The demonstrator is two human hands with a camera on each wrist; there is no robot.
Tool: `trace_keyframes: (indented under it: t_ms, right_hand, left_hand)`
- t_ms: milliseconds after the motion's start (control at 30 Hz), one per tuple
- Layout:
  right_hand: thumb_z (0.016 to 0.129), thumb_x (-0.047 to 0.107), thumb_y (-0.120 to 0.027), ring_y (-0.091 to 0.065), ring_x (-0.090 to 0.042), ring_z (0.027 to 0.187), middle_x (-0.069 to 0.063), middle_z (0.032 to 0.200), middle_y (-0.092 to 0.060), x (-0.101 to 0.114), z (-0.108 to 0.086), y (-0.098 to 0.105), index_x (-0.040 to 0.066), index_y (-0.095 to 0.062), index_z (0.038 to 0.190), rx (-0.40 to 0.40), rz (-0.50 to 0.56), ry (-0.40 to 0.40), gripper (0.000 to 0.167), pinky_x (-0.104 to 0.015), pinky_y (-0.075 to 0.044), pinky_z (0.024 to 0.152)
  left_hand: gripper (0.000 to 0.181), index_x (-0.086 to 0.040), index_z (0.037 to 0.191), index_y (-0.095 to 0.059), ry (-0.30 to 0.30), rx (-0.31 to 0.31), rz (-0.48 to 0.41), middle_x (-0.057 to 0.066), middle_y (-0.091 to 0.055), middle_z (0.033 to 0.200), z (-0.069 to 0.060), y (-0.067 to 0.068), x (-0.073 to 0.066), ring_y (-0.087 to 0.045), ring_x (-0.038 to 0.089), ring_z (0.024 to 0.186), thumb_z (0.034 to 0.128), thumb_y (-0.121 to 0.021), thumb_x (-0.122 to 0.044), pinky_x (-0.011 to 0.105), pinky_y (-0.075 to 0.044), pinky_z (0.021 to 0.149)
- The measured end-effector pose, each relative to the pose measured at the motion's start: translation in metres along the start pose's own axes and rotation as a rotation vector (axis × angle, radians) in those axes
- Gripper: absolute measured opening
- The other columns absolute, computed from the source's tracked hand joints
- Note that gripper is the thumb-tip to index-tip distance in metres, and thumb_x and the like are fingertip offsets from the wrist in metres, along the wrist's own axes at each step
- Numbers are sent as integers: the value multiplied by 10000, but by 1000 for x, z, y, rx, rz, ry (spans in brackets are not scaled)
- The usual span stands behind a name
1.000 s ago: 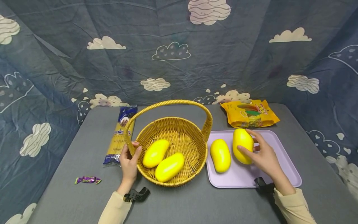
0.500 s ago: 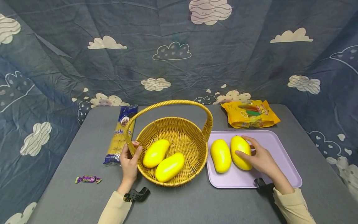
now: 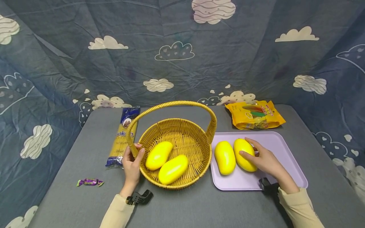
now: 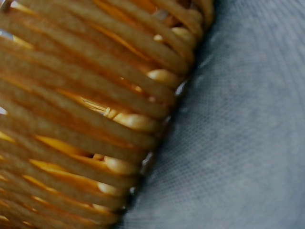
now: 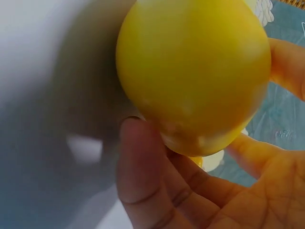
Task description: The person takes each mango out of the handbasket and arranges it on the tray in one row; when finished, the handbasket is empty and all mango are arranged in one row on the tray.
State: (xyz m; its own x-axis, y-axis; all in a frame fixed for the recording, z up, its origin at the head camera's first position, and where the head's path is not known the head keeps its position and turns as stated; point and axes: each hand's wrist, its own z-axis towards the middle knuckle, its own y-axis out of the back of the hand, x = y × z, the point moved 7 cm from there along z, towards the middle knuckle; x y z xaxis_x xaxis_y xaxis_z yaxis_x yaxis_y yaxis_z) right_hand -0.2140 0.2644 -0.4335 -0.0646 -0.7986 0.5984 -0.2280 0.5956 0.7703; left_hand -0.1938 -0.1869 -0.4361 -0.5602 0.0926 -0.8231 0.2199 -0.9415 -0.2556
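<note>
Glossy yellow oval mango (image 5: 195, 71), pinched in the right hand (image 3: 267, 162)! Even pressure should suit that slick curve; left hand (image 3: 131, 170) grips the golden round wicker basket (image 3: 194, 148).

Four mangoes (image 3: 173, 169), two packets (image 3: 122, 139) – one basket (image 3: 195, 152), one tray (image 3: 280, 148), one candy (image 3: 90, 182)

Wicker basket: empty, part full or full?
Part full. In the head view, two yellow mangoes lie inside the basket, and much of its woven bottom shows bare beside them.
</note>
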Motion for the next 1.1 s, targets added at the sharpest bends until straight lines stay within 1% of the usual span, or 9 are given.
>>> trace_keyframes:
  t_ms: [133,233,400,500,600,733,867,1000,1100]
  right_hand:
    - [908,565,-515,-452,-475,1109,-345,1332,-397,2,0,0,53,-216,1494,18,-8,12,833,-562,-450,798]
    - [920,559,-496,-431,-501,1135,-354,1364,-356,3,-1,2,45,-194,1497,11,-9,16,830,-610,-419,831]
    - [926,532,-509,-423,-502,1137,-349,1371,-335,5,-4,10,4,-230,1474,-41,-16,32,810,-633,-385,860]
    - [921,537,-512,-407,-492,1142,-342,1361,-333,6,-7,13,-2,-260,1462,-70,-27,21,804,-639,-378,861]
    - [920,535,-516,-392,-489,1154,-333,1359,-336,8,-10,17,12,-315,1446,-129,-41,28,769,-649,-368,860]
    - [920,443,-582,-433,-445,1124,-288,1306,-434,19,-19,24,29,-473,1358,-278,-42,127,612,-615,-388,845]
    - [897,289,-664,-504,-368,1043,-207,1188,-560,37,-29,29,43,-605,1226,-427,-13,267,415,-544,-416,810]
    - [825,122,-737,-571,-280,924,-117,1038,-649,61,-39,31,56,-680,1110,-547,18,418,298,-356,-432,770]
    - [775,48,-765,-599,-213,840,-54,949,-678,81,-45,29,70,-709,1047,-589,40,535,279,-209,-431,717]
  left_hand:
    - [167,170,1000,-493,0,-1,-2,195,-567,986,1,1,0,-538,219,946,867,-579,117,252,-428,827]
    - [166,170,998,-492,0,-3,-3,176,-576,989,2,1,0,-542,221,953,868,-579,115,259,-429,834]
    - [167,174,989,-486,-4,-3,3,150,-584,986,3,0,-1,-542,222,962,867,-582,114,270,-424,846]
    - [167,173,988,-485,-5,-2,7,139,-584,983,2,0,-1,-541,218,961,866,-583,113,269,-424,845]
    - [173,173,995,-486,-2,-1,5,134,-578,982,2,0,0,-537,216,951,870,-584,105,267,-424,834]
    - [174,176,1005,-488,2,0,2,145,-569,982,1,0,0,-531,216,936,869,-578,115,261,-422,818]
    - [171,176,1005,-489,1,1,0,153,-565,979,1,0,1,-527,230,934,870,-575,115,261,-420,819]
    - [180,173,999,-495,-1,-6,5,139,-568,970,1,0,2,-529,214,923,870,-591,90,262,-417,810]
    - [181,171,998,-498,0,-12,10,138,-571,969,1,1,2,-532,209,923,869,-596,88,263,-419,810]
